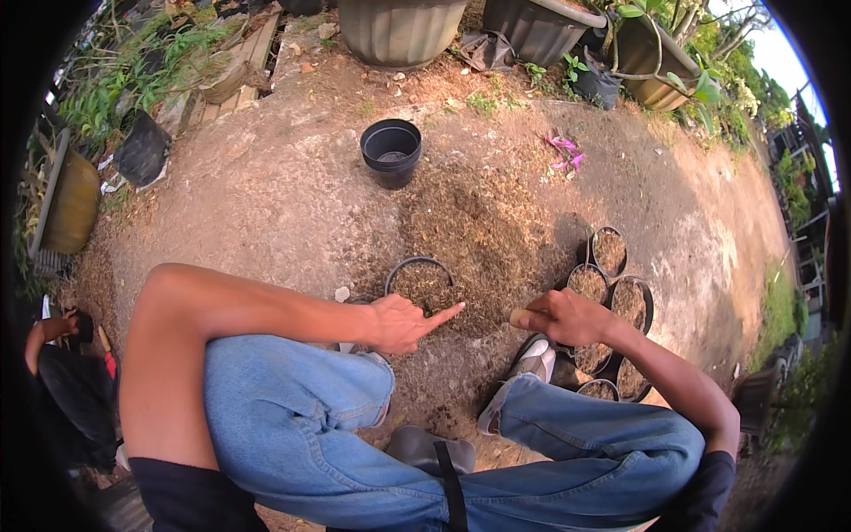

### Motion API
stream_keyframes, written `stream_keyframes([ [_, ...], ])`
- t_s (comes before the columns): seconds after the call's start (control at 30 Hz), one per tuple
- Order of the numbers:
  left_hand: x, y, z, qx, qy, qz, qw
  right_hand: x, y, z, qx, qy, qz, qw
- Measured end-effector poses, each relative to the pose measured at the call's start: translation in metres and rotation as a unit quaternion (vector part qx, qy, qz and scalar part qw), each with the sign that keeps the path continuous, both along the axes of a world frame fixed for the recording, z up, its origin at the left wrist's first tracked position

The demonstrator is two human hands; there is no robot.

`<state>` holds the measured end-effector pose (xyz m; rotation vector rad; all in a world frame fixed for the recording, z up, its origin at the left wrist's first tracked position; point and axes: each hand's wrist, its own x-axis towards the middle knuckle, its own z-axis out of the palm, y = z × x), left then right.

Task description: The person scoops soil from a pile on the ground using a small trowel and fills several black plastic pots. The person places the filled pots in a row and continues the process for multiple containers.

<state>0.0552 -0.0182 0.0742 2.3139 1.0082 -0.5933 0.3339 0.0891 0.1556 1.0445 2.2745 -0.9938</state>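
Note:
My left hand (403, 324) is held over the ground, its index finger stretched out to the right and the other fingers curled, nothing seen in it. Just beyond it stands a black pot (420, 261) with brown loose planting mix inside, partly hidden by the hand. My right hand (572, 317) is closed around a short tan, wooden-looking handle (519, 316) whose end sticks out toward the left; the rest is hidden. Under and beside that hand stand several black pots (650, 306) filled with the brown mix. A heap of loose mix (479, 239) lies between and beyond my hands.
An unfilled black pot (391, 164) stands beyond the heap. Pink petals (566, 152) lie on the ground farther right. Large planters (401, 31) line the far edge. At the left edge another person's hand (64, 326) shows. My shoe (534, 356) is close to the filled pots.

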Motion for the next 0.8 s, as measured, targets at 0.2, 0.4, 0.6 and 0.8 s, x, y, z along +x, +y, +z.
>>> stream_keyframes([
  [0.2,0.0,-0.001,-0.014,-0.004,0.025,0.014,1.0,-0.005,-0.001,0.012,0.006,-0.041,-0.004,0.999],
  [0.4,0.009,0.006,0.001,0.006,-0.022,-0.012,1.0,0.001,0.001,0.01,0.012,-0.042,-0.003,0.999],
  [0.6,-0.003,0.0,-0.012,0.02,0.022,0.013,0.999,-0.012,-0.002,0.019,0.011,-0.054,-0.004,0.998],
  [0.8,-0.002,0.001,0.009,-0.009,-0.014,0.009,1.0,-0.023,-0.004,0.023,-0.01,-0.073,-0.003,0.997],
])
